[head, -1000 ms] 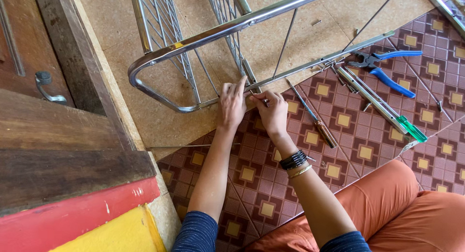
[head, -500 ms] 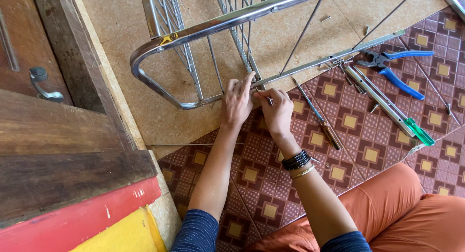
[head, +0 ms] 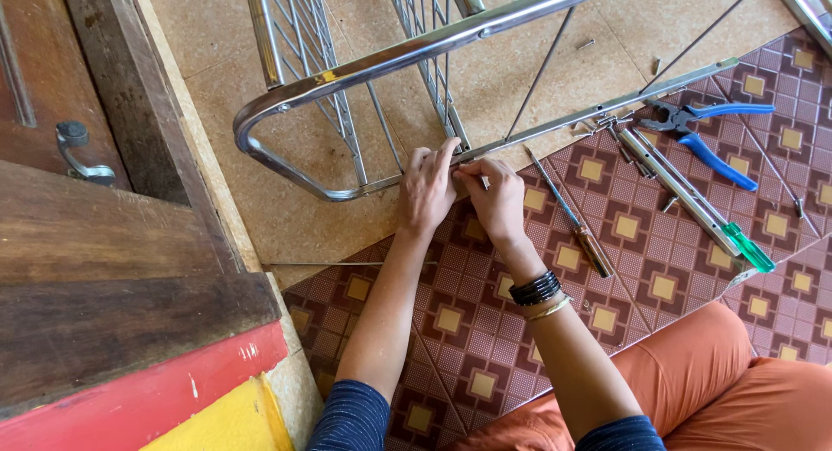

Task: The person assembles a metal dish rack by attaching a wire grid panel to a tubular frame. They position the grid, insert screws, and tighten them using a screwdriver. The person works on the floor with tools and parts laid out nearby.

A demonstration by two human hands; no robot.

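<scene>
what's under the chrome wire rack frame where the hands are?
Tan speckled floor and the edge of the brown patterned mat lie under the chrome wire rack frame. Left hand and right hand cover the joint itself.

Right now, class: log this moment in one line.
left hand: touching metal rack | right hand: pinching rack bar | pliers, screwdriver: on floor

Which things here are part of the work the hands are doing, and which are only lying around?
In use:
- left hand and right hand, meeting at the lower bar
- chrome wire rack

Lying about:
- blue-handled pliers
- green-handled screwdriver
- brown-handled screwdriver
- loose screws on the patterned mat
</scene>
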